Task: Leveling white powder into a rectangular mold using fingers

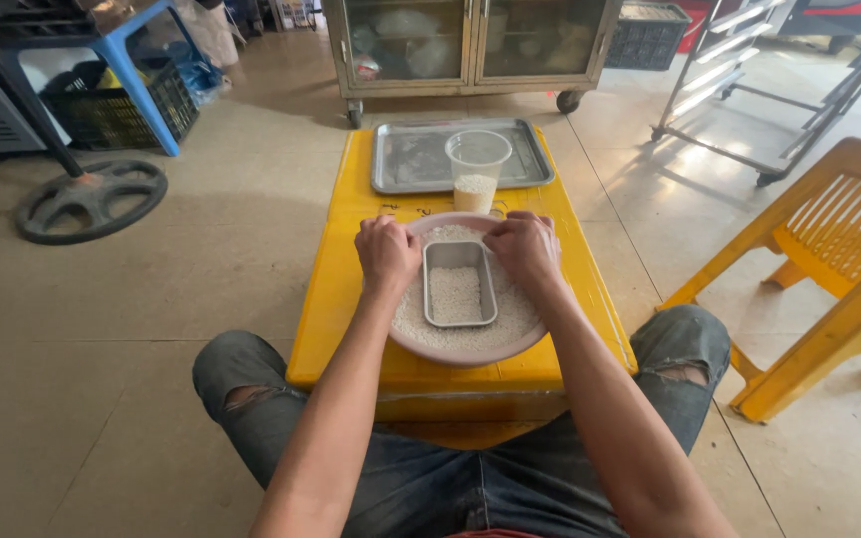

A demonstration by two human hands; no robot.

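— While both my hands are curled over the far rim of the pink basin (pixel 470 351), tell me how they sit.

— My left hand (pixel 387 253) is closed on the rim at the tin's far left corner, and my right hand (pixel 524 249) is closed on the rim at its far right corner. They are apart, with the small rectangular metal tin (pixel 459 283) between them. I cannot tell whether the fingers also touch the tin.

— Where is the tin?

— It lies in the middle of the basin, bedded in white rice (pixel 510 317), with more rice inside it. The basin rests on the yellow surface (pixel 335 299) between my knees.

— How would it handle?

— I judge the tin thin, stiff and light, though loose grain would slide out if it tipped. Its short ends look the best hold, kept level. The basin, loaded, seems heavier and needs both sides.

— And beyond?

— A clear plastic cup (pixel 477 171), part full of rice, stands just behind the basin, against a flat steel tray (pixel 411 159). Small dark marks sit on the yellow surface near the cup; there are no labels or packages I can make out. A yellow plastic chair (pixel 829 269) stands to my right.
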